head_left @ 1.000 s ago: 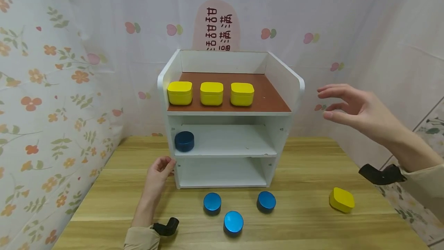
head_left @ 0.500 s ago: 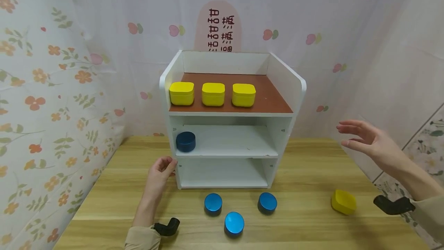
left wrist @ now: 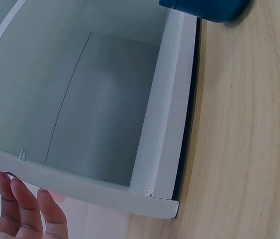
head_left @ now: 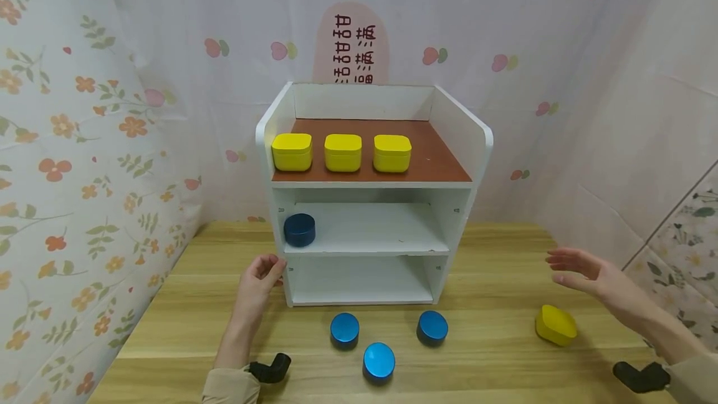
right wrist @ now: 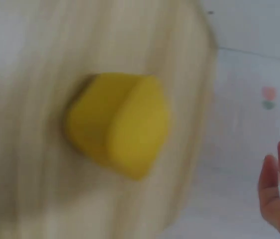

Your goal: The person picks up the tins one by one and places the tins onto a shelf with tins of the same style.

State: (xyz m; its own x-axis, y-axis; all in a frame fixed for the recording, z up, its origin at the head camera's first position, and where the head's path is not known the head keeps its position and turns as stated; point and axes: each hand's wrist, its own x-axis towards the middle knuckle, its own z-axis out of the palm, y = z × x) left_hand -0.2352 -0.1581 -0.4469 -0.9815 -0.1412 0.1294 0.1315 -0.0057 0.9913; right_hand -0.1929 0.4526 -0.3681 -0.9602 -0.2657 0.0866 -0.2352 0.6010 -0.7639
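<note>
In the head view my left hand (head_left: 259, 279) is at the left side of a white shelf unit (head_left: 367, 185), thumb tip right at its front edge. Its fingertips (left wrist: 24, 191) reach the side panel in the left wrist view. My right hand (head_left: 597, 279) hovers over the table's right side, thumb and fingers spread apart with nothing between them. Just left of and below it lies a yellow rounded box (head_left: 555, 325), resting tilted on the wood. The same yellow box (right wrist: 120, 124) appears blurred in the right wrist view, the right hand's fingers (right wrist: 269, 181) off to its lower right.
Three yellow boxes (head_left: 343, 153) stand in a row on the brown top. A dark blue round tin (head_left: 300, 230) sits at the left of the middle shelf. Three blue round tins (head_left: 378, 361) stand on the wooden table (head_left: 482, 366) before the unit. Patterned curtains (head_left: 241, 111) surround it.
My right hand has come down from beside the shelf unit's top to just above the yellow box on the table. The left hand stays at the unit's side.
</note>
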